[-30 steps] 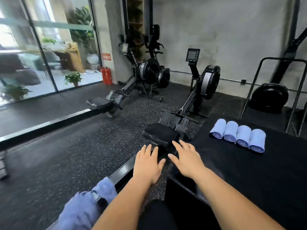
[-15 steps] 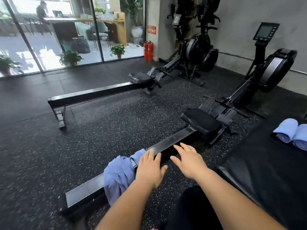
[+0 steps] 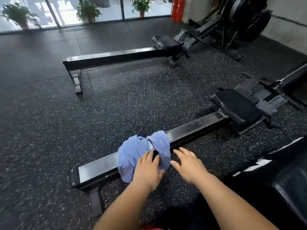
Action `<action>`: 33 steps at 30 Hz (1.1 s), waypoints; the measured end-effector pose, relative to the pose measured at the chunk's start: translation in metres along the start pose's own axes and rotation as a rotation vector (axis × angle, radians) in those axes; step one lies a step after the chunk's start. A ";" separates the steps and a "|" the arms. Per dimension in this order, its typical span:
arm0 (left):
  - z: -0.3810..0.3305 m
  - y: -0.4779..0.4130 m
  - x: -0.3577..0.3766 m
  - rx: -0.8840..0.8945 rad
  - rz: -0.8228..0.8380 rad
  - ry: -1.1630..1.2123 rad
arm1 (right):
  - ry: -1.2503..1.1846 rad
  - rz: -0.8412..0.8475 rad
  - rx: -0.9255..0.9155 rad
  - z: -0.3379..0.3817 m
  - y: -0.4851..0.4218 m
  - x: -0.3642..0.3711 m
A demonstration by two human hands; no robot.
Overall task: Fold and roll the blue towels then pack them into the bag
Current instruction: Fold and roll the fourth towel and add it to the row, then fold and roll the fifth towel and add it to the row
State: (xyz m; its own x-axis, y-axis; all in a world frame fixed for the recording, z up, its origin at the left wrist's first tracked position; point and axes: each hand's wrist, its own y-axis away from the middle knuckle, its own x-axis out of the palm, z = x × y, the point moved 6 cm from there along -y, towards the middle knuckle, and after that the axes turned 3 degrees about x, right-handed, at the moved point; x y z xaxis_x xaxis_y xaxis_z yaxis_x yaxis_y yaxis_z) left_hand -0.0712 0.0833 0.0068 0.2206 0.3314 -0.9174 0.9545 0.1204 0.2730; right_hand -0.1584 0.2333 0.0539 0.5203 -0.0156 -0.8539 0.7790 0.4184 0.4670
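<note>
One blue towel (image 3: 132, 156) sits bunched over the near rower rail (image 3: 196, 128), part hanging down my side. My L hand (image 3: 147, 171) is now over its near-right edge, fingers straight, no grip; 0.5 s ago it was just beside it. R hand (image 3: 190, 168) is flat, released, above speckled floor (image 3: 132, 100) just right of the towel. L/towel contact: can't tell.

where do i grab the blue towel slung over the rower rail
Pinch the bunched top where the blue towel crosses the rail, coming from above on the near side: it hangs crumpled down both sides, so a straight lift should free it.
</note>
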 end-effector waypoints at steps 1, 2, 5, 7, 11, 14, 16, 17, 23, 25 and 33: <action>0.009 -0.007 0.007 -0.017 0.021 0.003 | 0.002 0.024 -0.002 0.002 -0.013 0.009; 0.015 -0.011 0.011 -0.026 0.035 0.000 | 0.003 0.035 -0.001 0.002 -0.020 0.015; 0.033 -0.023 0.018 -0.033 0.059 -0.013 | 0.009 0.073 -0.004 0.005 -0.041 0.029; 0.048 -0.036 0.025 -0.050 0.078 -0.010 | 0.010 0.109 -0.015 0.009 -0.059 0.040; 0.073 -0.060 0.036 -0.049 0.083 -0.049 | 0.029 0.159 -0.055 0.022 -0.092 0.054; 0.082 -0.072 0.046 -0.031 0.075 -0.047 | 0.047 0.191 -0.081 0.029 -0.115 0.065; 0.085 -0.075 0.056 -0.038 0.061 -0.017 | 0.045 0.201 -0.087 0.031 -0.128 0.073; 0.086 -0.077 0.061 -0.044 0.051 -0.001 | 0.043 0.206 -0.086 0.032 -0.134 0.076; 0.091 -0.082 0.075 -0.047 0.001 0.041 | 0.062 0.232 -0.055 0.034 -0.162 0.097; 0.090 -0.083 0.073 -0.045 0.003 0.053 | 0.066 0.190 -0.038 0.034 -0.165 0.096; 0.098 -0.091 0.060 -0.066 0.136 0.129 | -0.219 -0.128 0.033 0.019 -0.164 0.029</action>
State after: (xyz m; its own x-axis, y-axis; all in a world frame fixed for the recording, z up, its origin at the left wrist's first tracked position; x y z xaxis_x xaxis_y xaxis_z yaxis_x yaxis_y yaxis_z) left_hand -0.1248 0.0003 -0.1014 0.3151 0.4656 -0.8270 0.9014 0.1258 0.4143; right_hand -0.2641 0.1475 -0.0434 0.4777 -0.2644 -0.8378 0.8524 0.3706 0.3690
